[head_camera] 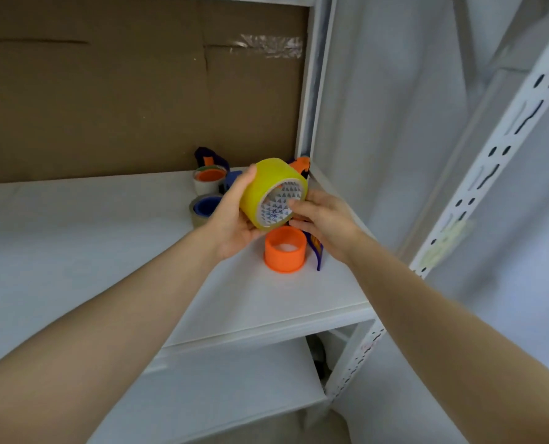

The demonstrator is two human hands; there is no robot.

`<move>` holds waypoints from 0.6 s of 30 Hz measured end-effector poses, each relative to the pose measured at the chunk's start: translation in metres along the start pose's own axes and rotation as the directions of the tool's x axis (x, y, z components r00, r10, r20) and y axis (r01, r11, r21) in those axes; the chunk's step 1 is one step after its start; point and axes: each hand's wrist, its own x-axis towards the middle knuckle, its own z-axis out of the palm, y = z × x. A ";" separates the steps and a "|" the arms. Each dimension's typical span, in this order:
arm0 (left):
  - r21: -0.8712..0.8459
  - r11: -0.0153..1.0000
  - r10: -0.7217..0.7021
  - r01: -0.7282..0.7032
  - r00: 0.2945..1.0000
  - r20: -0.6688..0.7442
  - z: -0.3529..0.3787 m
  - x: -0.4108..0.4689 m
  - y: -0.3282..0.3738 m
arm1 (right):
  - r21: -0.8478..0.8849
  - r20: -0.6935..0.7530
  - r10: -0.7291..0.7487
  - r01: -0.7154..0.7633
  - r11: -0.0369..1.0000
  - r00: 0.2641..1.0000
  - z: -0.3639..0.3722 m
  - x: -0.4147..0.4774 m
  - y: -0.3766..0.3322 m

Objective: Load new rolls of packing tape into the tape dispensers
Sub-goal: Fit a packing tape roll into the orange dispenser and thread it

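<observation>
A yellow roll of packing tape (268, 182) with a printed white core is held above the white shelf (106, 238), tilted with its core toward me. My left hand (231, 219) grips its left side and underside. My right hand (326, 221) touches the roll's right rim and core with its fingertips. Directly below stands an orange dispenser hub (285, 249) with a blue dispenser blade part (317, 251) beside it, partly hidden by my right hand. Behind the roll, an orange and blue dispenser piece (300, 165) peeks out.
At the back of the shelf stand a white tape roll on an orange hub (208, 179), a clear roll on a blue hub (204, 209) and a blue dispenser frame (209, 157). Brown cardboard (122, 91) backs the shelf. A white slotted post (504, 139) rises at right.
</observation>
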 end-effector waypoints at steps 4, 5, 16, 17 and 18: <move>0.067 0.998 -0.021 0.021 1.000 0.003 -0.001 -0.008 -0.007 | -0.229 -0.098 -0.122 0.097 0.969 0.988 0.001 0.007 0.005; 0.101 0.995 -0.023 0.025 0.999 -0.023 0.000 -0.011 -0.007 | -0.301 -0.113 -0.170 0.130 0.945 0.979 0.001 0.010 0.005; 0.356 0.931 0.202 -0.074 0.920 -0.336 0.019 -0.024 -0.001 | -0.507 -0.049 -0.352 0.281 0.815 0.935 -0.001 0.020 -0.016; 0.283 0.958 0.157 -0.051 0.917 -0.366 0.020 -0.023 -0.003 | -0.459 -0.022 -0.306 0.262 0.849 0.952 -0.002 0.020 -0.017; 0.198 0.980 0.103 -0.030 0.923 -0.372 0.024 -0.024 -0.005 | -0.427 0.010 -0.256 0.235 0.873 0.967 -0.003 0.020 -0.019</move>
